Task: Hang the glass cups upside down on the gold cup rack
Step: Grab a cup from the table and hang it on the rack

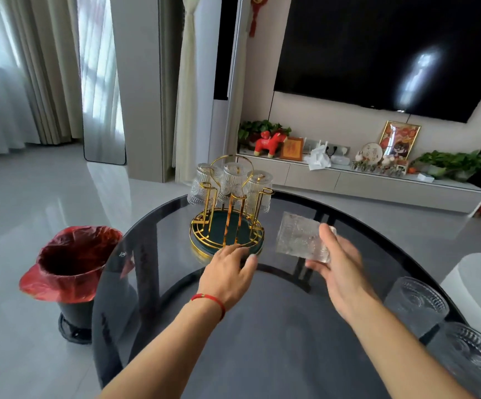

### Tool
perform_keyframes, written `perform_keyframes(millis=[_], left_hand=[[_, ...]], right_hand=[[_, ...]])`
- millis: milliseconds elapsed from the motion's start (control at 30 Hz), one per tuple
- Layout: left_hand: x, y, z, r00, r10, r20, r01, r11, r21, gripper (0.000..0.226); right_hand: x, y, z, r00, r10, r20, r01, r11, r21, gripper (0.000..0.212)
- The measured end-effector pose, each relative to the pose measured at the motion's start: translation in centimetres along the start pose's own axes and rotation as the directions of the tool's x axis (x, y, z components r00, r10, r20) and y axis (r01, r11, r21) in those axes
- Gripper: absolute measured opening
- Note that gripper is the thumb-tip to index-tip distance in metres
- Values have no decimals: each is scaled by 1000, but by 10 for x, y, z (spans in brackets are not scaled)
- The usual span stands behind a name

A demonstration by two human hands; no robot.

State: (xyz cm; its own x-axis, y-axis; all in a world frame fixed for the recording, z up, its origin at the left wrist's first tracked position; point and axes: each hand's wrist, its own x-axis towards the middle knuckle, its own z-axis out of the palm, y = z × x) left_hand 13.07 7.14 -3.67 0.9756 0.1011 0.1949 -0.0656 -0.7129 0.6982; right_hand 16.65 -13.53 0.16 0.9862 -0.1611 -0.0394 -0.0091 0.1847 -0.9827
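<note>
**Fourth cup on its way to the rack**

The rack (227,223) stands toward the far edge of the round dark glass table (158,283), a little left of its middle. Three cups hang mouth-down on its far prongs: one at the left (200,184), one in the middle (233,178), one at the right (259,191). The near prongs look free.

The right hand (338,267) holds a ribbed cup (301,239) in the air just to the right of the rack, fingers curled round its base end and the thumb over the top; the cup lies tilted on its side, blurred, its mouth seemingly toward the rack. The left hand (229,269) rests spread, holding nothing, with its fingertips at the near rim of the rack's base, I'd say to steady it.

Two more cups wait upright at the near right edge of the table, one (416,305) farther in, one (468,358) close to the corner of the view.

To do this well, I'd finish turning the cup fully mouth-down before bringing it over a free near prong, then lower it straight so the prong goes inside without knocking the glass beside it. Keep the left hand pressing on the base, since the rack is loaded on its far side only and could tip or slide on the slick glass
</note>
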Motion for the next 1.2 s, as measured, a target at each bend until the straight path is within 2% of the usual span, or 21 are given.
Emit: perform_keyframes(millis=[67, 133, 267, 433, 567, 700, 833, 1000, 1200], left_hand=[[1, -18, 6, 997, 43, 70, -59, 969, 242, 54], [1, -28, 10, 990, 42, 136, -88, 934, 347, 65], [3, -24, 11, 984, 35, 175, -99, 924, 369, 70], [5, -24, 9, 979, 20, 204, -94, 928, 361, 61], [4, -26, 8, 975, 16, 221, -93, 935, 342, 57], [6, -28, 6, 971, 21, 238, -99, 942, 319, 54], [5, -28, 7, 970, 22, 241, -95, 951, 295, 52], [7, -30, 8, 973, 15, 231, -84, 953, 290, 53], [8, -30, 10, 973, 2, 230, -73, 951, 300, 56]], right_hand=[[12, -15, 8, 995, -92, -39, 90, 994, -64, 58], [22, -28, 21, 976, -208, -63, 197, 969, -146, 55], [42, -52, 49, 933, -356, -48, 331, 903, -275, 64], [60, -68, 85, 889, -448, 90, 434, 767, -472, 72], [66, -66, 110, 885, -421, 201, 446, 638, -628, 71], [68, -55, 120, 885, -365, 290, 454, 541, -708, 72], [69, -45, 124, 866, -337, 370, 486, 387, -784, 71], [70, -31, 121, 849, -272, 454, 524, 312, -793, 59], [68, -19, 117, 803, -318, 504, 582, 238, -777, 49]])
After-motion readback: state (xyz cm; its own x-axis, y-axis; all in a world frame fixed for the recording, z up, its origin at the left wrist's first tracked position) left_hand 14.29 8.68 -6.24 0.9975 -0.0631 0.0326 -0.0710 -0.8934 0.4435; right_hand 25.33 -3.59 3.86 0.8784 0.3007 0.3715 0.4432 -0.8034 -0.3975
